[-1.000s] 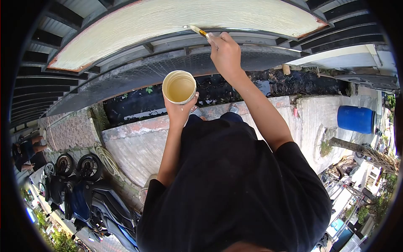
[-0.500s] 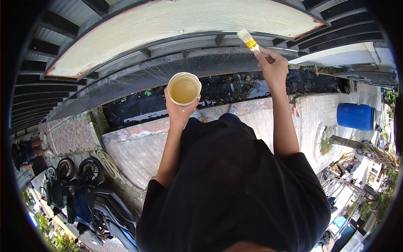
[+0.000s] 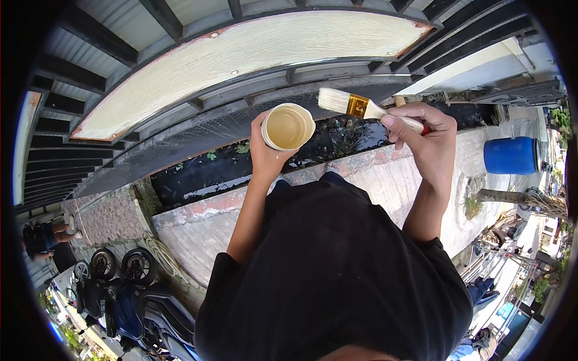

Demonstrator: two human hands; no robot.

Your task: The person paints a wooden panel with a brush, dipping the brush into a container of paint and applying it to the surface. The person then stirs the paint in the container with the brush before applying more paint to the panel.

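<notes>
My left hand (image 3: 269,157) is wrapped round a pale cup (image 3: 288,127) with yellowish liquid inside. In my right hand (image 3: 428,141) is a paintbrush (image 3: 365,107), pinched by its white and red handle. Its pale bristles point left, toward the cup, with a gap between bristle tips and rim. Beyond both hands a long cream-coloured board (image 3: 253,54) with reddish edges is fixed to a dark slatted fence. Neither the brush nor the cup touches the board.
Below the fence runs a ditch of dark water (image 3: 343,138), edged by a concrete walkway (image 3: 385,186). Motorcycles (image 3: 129,295) stand at lower left, a person (image 3: 45,237) at far left. A blue barrel (image 3: 510,156) lies at right, near a tree trunk (image 3: 503,195).
My right hand has drawn the paintbrush back from the board, closer to my body, and turned it so the bristles point left. The cup has shifted slightly right.
</notes>
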